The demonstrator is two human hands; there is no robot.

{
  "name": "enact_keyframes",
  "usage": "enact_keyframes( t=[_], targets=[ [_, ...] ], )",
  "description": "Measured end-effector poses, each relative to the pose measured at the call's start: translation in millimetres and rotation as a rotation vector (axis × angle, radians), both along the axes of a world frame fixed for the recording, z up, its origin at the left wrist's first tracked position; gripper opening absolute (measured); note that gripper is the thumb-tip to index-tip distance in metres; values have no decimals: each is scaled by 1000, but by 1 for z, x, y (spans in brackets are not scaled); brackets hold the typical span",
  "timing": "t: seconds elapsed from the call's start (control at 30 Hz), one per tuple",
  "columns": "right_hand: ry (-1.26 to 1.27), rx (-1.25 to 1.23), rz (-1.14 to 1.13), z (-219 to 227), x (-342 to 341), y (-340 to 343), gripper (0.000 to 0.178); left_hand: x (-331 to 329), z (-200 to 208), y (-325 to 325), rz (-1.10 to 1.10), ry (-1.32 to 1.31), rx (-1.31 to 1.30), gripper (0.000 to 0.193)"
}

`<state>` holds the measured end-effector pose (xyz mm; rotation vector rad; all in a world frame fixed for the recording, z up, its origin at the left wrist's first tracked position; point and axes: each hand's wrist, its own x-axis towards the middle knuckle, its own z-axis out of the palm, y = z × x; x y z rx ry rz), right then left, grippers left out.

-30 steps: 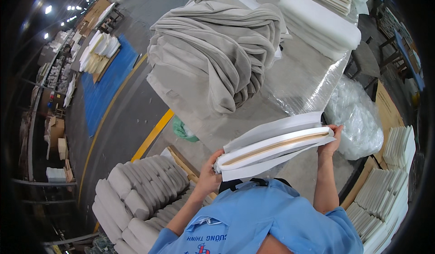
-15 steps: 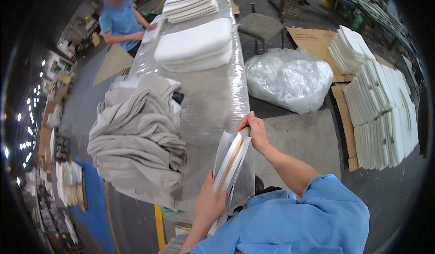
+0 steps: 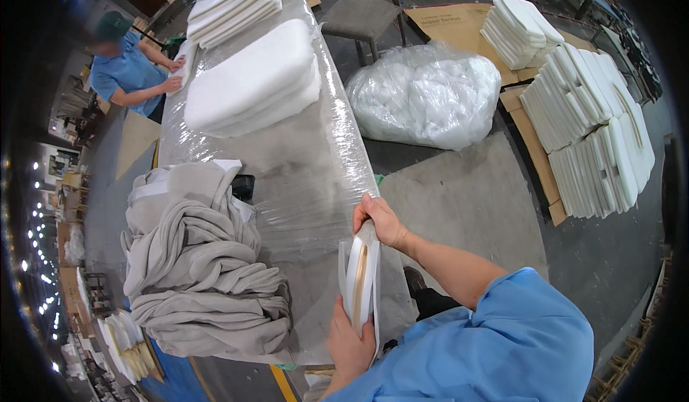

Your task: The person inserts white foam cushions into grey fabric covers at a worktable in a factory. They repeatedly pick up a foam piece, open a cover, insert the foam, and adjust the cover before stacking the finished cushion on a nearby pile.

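Observation:
A white cushion pad (image 3: 351, 276) with a tan layer along its edge stands on its side at the near right edge of the table (image 3: 287, 219). Thin pale cover fabric (image 3: 376, 280) hangs loosely along both sides of it. My right hand (image 3: 380, 220) is closed round the far end of the pad, where a grey piece of cloth shows. Lower down, my left hand (image 3: 350, 339) grips the near end, thumb on one side and fingers on the other. Left of my hands lies a big rumpled heap of grey fabric covers (image 3: 208, 258).
Thick white padding (image 3: 251, 79) is stacked further up the plastic-covered table, with more white pads (image 3: 233, 7) behind. A co-worker (image 3: 125, 72) handles a pad at the far left. On the floor at right are a plastic-wrapped bundle (image 3: 423, 97), a chair (image 3: 362, 18) and stacked white cushions (image 3: 588, 126).
The pad has turned more upright in view, and both hands have shifted slightly down with it. My view has swung, so the table and stacks sit further left.

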<state>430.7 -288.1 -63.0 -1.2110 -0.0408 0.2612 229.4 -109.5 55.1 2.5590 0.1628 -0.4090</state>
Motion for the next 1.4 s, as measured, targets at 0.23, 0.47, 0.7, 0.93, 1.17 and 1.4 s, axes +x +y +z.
enact_keyframes(
  t=[0.23,0.47,0.7,0.93,1.17,1.4],
  targets=[
    [39,41,-25,-32,7,4,76,2,-4,7,-42,15,-44,80],
    [115,-28,-154,-64,-2,13,73,-8,-4,7,32,-10,-120,71],
    [338,121,-285,-42,-6,14,67,-16,29,23,126,-134,-249,65],
    [243,510,-168,143,7,3,65,-35,58,15,86,-685,-404,62],
    [-383,253,-56,195,-38,10,61,-46,89,61,-40,-326,-1377,71],
    [-537,36,-7,215,-87,40,54,-28,210,42,-355,-310,-429,84]
  ],
)
